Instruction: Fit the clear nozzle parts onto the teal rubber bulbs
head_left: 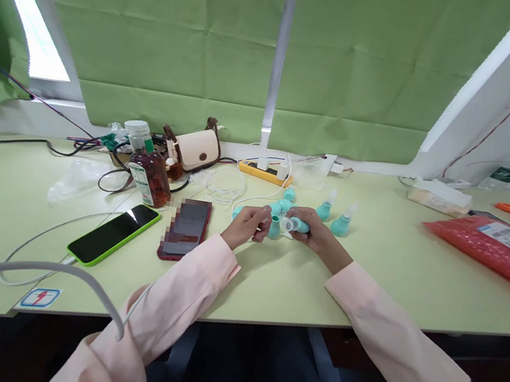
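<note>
From where I stand, I see a person in pale pink sleeves (196,278) who sits at a pale yellow-green desk (277,296), with both hands close together above it; the right hand (311,225) is closed around a small teal squeeze bulb with a clear nozzle (300,225), and this bulb lies on its side in the grip, its nozzle turned toward the other hand; the left hand (246,225) has its fingers curled in, quite narrow, but I cannot tell if something is inside it.

Between the two hands stands an open-necked teal bulb (274,228), upright; just behind it there is a small cluster of rounded teal bulbs (285,206), partly hidden by the hands; to the right of the right hand stand two teal bulbs with translucent pointed tips (340,225), near each other but apart.

On the left side of the desk lie a black-screened phone in a bright green case (114,235) and a dark phone in a red case (186,232); behind them are a bottle of amber-brown liquid with a white cap (150,180) and a cream handbag with brown trim (196,149); a yellow power strip (251,170) lies farther back, beyond the bulbs; at the far right rests a red bubble-wrap packet with a white label (482,241).
</note>
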`<state>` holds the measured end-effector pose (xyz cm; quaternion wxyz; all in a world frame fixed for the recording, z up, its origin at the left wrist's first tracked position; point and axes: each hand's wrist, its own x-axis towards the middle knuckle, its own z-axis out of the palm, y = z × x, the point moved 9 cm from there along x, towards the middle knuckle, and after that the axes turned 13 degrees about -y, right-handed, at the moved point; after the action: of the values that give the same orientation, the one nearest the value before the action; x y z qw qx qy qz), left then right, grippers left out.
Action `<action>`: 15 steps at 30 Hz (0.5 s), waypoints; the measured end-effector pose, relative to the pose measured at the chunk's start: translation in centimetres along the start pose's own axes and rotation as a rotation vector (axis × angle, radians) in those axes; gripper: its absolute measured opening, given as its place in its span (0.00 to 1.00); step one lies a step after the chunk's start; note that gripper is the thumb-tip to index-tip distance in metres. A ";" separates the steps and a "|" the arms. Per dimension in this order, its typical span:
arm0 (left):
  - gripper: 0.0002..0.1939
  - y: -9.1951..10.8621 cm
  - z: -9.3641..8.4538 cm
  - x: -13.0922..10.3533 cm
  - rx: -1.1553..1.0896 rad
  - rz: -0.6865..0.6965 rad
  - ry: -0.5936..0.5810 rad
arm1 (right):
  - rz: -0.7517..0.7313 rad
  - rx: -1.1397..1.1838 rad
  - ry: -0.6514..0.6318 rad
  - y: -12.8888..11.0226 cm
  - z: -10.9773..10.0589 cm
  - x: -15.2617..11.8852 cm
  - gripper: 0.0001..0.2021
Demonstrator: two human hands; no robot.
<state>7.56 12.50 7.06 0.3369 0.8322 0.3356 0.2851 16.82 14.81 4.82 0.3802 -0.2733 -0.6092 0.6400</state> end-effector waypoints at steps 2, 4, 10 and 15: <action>0.23 -0.4 -0.8 -0.1 0.081 -0.040 0.059 | -0.010 0.010 -0.006 -0.3 0.0 -0.1 0.14; 0.18 -1.1 -1.3 -0.3 0.179 -0.089 0.116 | -0.019 0.011 -0.003 -0.5 0.1 -0.2 0.13; 0.11 -3.3 -1.6 -0.5 0.344 -0.198 0.196 | -0.040 -0.057 0.016 -0.5 0.5 -0.1 0.14; 0.06 -2.5 -2.2 -0.9 0.273 -0.154 0.254 | -0.165 -0.172 0.128 -1.2 0.1 -0.3 0.11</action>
<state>4.53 13.99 6.24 0.1968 0.7994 0.4737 0.3129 17.05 14.50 5.98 0.4450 -0.2940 -0.6567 0.5333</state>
